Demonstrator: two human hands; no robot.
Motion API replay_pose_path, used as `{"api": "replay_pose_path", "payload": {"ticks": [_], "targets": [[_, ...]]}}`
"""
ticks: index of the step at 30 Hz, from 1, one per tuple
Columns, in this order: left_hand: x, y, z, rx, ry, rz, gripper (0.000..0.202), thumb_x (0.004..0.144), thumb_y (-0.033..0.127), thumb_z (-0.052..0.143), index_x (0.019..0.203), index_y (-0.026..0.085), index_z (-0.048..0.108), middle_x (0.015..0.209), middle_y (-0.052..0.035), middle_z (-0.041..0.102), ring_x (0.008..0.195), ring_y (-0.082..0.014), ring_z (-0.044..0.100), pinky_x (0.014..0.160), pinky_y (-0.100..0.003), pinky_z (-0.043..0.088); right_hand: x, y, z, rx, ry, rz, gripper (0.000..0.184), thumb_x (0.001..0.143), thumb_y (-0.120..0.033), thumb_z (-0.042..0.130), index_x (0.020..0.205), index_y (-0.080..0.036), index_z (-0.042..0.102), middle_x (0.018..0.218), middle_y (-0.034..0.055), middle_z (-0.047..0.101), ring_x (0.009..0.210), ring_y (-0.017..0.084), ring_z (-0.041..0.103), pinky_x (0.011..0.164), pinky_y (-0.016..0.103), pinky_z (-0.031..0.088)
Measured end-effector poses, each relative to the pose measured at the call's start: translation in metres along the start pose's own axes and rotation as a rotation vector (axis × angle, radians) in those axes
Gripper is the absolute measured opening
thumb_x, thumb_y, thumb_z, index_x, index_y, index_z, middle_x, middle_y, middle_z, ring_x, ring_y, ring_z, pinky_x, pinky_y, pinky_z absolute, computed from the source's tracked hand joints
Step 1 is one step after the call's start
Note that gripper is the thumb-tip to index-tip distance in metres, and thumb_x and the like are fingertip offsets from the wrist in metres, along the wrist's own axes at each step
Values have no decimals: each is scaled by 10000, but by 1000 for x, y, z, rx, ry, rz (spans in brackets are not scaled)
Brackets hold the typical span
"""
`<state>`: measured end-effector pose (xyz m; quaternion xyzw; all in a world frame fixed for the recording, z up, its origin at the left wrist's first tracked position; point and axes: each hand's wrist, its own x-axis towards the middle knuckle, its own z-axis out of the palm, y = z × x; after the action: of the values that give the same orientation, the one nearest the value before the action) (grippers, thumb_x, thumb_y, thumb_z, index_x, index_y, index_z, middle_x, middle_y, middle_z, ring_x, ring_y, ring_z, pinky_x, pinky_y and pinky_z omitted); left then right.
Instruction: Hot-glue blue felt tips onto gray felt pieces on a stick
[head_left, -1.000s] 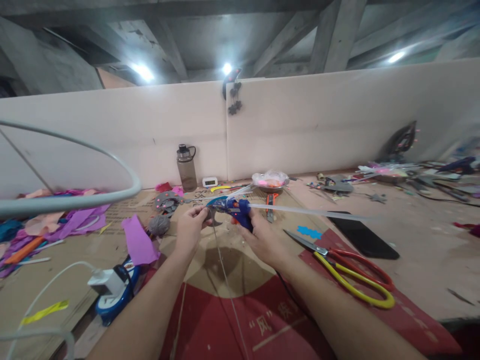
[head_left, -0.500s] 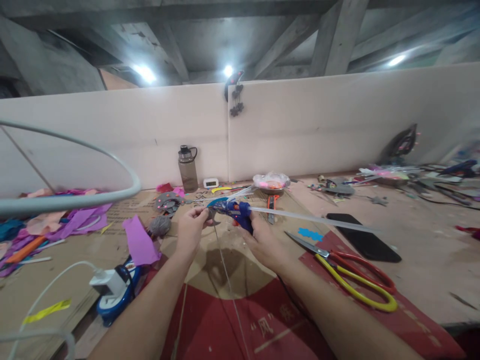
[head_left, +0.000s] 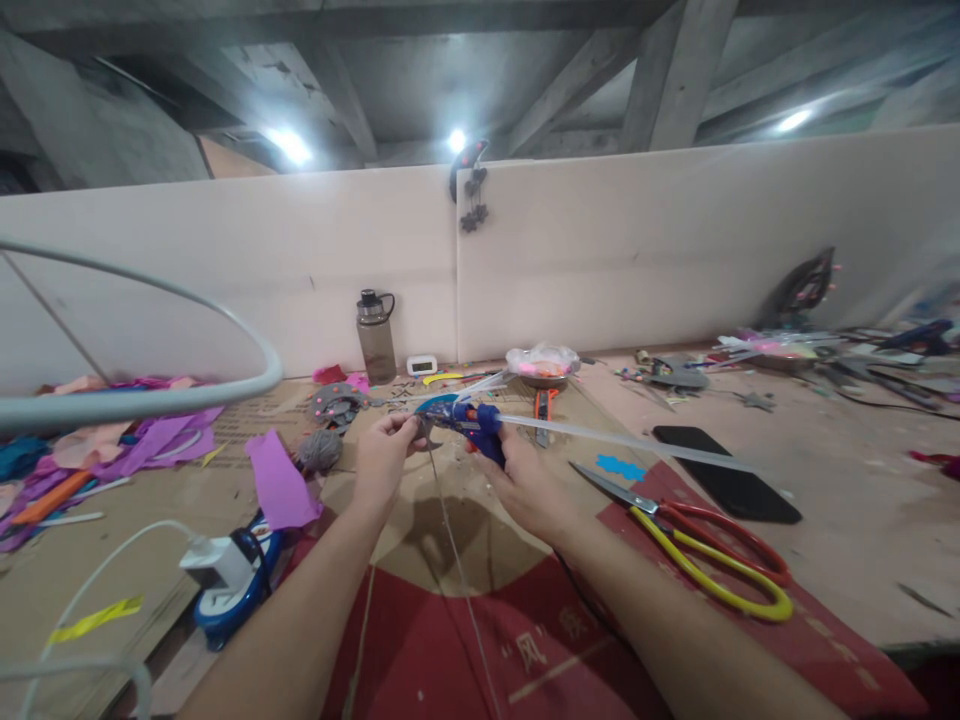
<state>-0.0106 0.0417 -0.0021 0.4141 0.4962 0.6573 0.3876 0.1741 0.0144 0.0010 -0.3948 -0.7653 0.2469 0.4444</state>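
My right hand [head_left: 521, 475] is wrapped round the handle of a blue glue gun [head_left: 480, 422], which points left. A long translucent glue stick [head_left: 600, 436] sticks out of its back. My left hand [head_left: 388, 448] pinches a small dark grey piece [head_left: 426, 436] right at the gun's nozzle; whether the nozzle touches it I cannot tell. Behind the nozzle a blue curved edge [head_left: 436, 402] shows, partly hidden by the gun. From the grey piece a thin grey string [head_left: 450, 525] runs down toward me over the cardboard.
Scissors with red and yellow handles [head_left: 675, 520], a blue felt cutout [head_left: 621, 467] and a black phone [head_left: 726, 474] lie at right. At left are a yarn ball [head_left: 320, 450], purple felt [head_left: 281, 480] and a power strip [head_left: 232, 600]. A bottle [head_left: 376, 345] stands behind; a grey tube [head_left: 150, 400] crosses upper left.
Almost nothing differs. Both hands and the glue gun hold the same place, with only a very slight shift of the string.
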Motion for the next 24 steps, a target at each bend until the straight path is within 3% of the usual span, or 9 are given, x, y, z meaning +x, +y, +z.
{"api": "replay_pose_path", "payload": {"ticks": [24], "targets": [[0,0,-1,3,-1,9,273,604,339,695,752,112,662,698,-32,643,559,-94,578,587,-241,516,0,1,0,-73,5,-24,255,834,-202,433,1085,-170,472,971,87,605,858,194,556,781,339,431]]}}
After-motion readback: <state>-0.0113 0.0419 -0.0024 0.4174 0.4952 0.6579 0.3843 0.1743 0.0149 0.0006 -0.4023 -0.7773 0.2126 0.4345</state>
